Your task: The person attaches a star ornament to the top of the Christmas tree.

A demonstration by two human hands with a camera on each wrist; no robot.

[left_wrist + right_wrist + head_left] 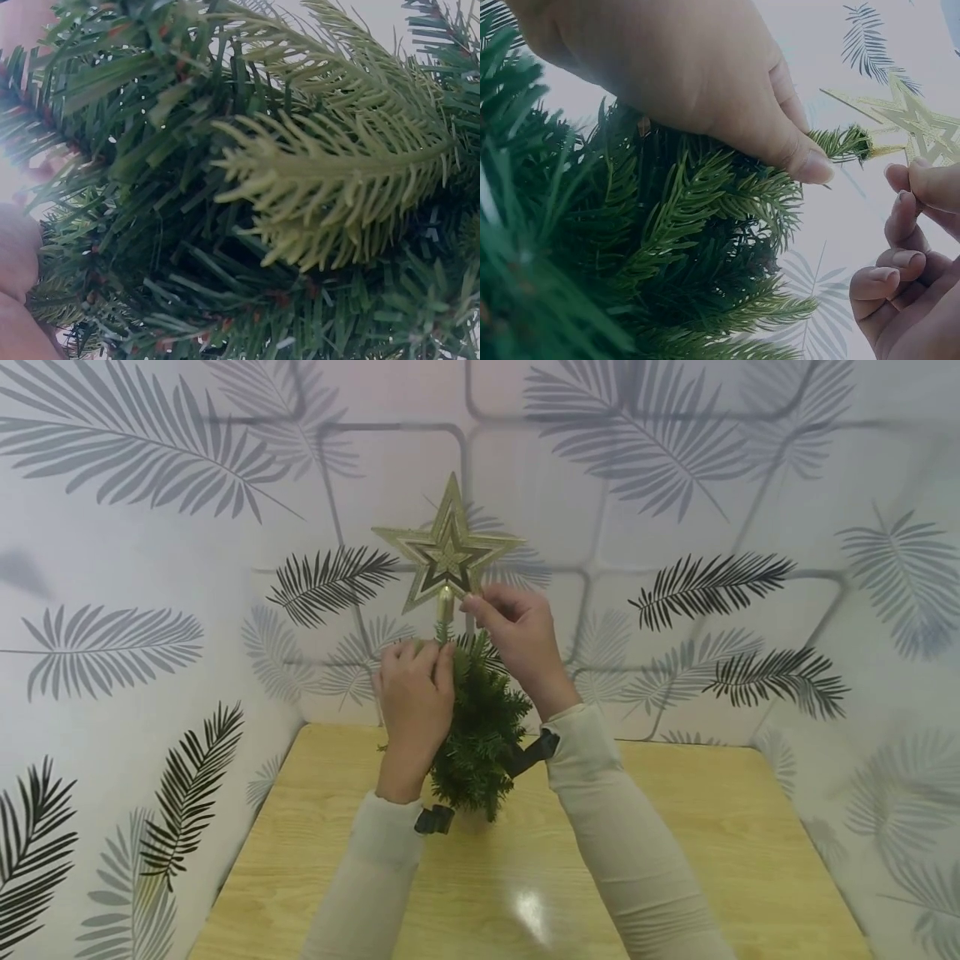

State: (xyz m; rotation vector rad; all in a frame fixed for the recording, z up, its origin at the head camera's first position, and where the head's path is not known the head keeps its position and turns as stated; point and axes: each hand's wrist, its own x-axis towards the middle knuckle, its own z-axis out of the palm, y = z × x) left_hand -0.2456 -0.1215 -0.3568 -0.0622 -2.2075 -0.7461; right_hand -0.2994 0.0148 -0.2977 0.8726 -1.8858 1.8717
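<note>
A gold glittery star tree topper [450, 557] stands upright on the tip of a small artificial Christmas tree [483, 735]. Its gold tube base [446, 607] sits over the top sprig; in the right wrist view the sprig [840, 142] runs into it. My left hand [415, 693] grips the tree just below the tip, thumb [814, 166] along the branch. With thumb and forefinger, my right hand [521, 635] pinches the star's lower right point. Green needles [330, 172] fill the left wrist view, with a bit of hand at its left edge.
The tree stands on a light wooden table [660, 843] against a wall [540, 477] with a grey and black leaf pattern. Dark straps [435, 819] are at both sleeve cuffs; the right one [536, 752] overlaps the tree's branches in the head view.
</note>
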